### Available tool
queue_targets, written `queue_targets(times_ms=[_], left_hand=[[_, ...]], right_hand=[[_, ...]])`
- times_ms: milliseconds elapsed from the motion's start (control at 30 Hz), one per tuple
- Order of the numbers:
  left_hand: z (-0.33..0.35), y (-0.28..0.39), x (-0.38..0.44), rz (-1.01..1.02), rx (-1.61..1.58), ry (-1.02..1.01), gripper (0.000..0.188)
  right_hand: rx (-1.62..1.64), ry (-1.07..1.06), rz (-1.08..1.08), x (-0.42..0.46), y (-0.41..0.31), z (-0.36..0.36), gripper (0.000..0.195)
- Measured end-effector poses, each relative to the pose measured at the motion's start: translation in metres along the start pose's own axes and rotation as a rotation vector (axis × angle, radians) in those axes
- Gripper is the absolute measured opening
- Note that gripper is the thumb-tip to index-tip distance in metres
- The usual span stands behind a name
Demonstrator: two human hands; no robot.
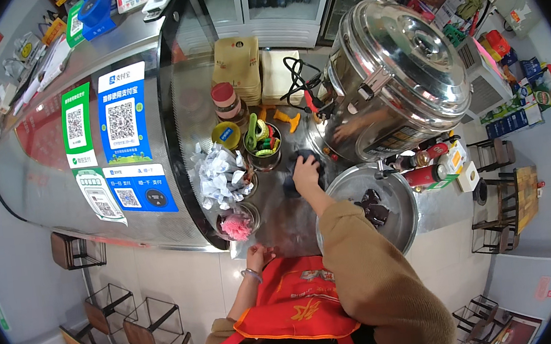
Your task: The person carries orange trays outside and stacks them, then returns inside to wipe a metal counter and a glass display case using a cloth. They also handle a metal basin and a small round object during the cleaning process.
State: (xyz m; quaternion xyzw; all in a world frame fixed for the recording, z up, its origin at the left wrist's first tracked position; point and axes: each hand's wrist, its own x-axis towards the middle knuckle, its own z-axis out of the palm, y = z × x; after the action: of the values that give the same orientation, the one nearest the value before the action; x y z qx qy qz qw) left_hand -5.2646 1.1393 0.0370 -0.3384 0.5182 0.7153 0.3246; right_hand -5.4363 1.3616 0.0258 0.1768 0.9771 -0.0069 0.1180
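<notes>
My right hand (306, 169) presses on a dark cloth (289, 183) lying on the stainless steel counter (281, 227). Bare and holding nothing that shows, my left hand (259, 257) rests by the counter's front edge with its fingers curled. Right of the cloth is a wide metal basin (400, 209) with dark pieces (376, 208) inside. A steel cup (265, 160) with a green-handled tool and colourful items stands left of the cloth. Nearer my left hand are a jar with a pink item (237, 225) and a container heaped with white wrapped packets (219, 173).
Behind the basin stands a large lidded steel urn (396, 78). Stacked brown paper bags (237, 70), a black cable (299, 86), and a red-lidded jar (225, 96) are at the back. A glass-sided display case (161, 234) borders the left; a red flask (424, 175) stands at right.
</notes>
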Motion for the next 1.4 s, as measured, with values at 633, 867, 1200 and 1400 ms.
queue_targets(times_ms=[633, 867, 1200, 1400], left_hand=[[0.208, 0.075, -0.066, 0.487, 0.206, -0.190, 0.085], [0.252, 0.021, -0.059, 0.457, 0.172, -0.438, 0.041], [0.306, -0.045, -0.031, 0.207, -0.041, -0.147, 0.030], [0.313, -0.066, -0.018, 0.510, 0.397, -0.213, 0.020]], right_hand=[[1.239, 0.378, -0.093, -0.181, 0.079, -0.118, 0.040], [1.672, -0.164, 0.038, -0.194, 0.173, -0.112, 0.046], [0.376, 0.265, -0.591, -0.237, 0.218, -0.130, 0.086], [-0.008, 0.330, -0.618, -0.227, 0.218, -0.106, 0.084]])
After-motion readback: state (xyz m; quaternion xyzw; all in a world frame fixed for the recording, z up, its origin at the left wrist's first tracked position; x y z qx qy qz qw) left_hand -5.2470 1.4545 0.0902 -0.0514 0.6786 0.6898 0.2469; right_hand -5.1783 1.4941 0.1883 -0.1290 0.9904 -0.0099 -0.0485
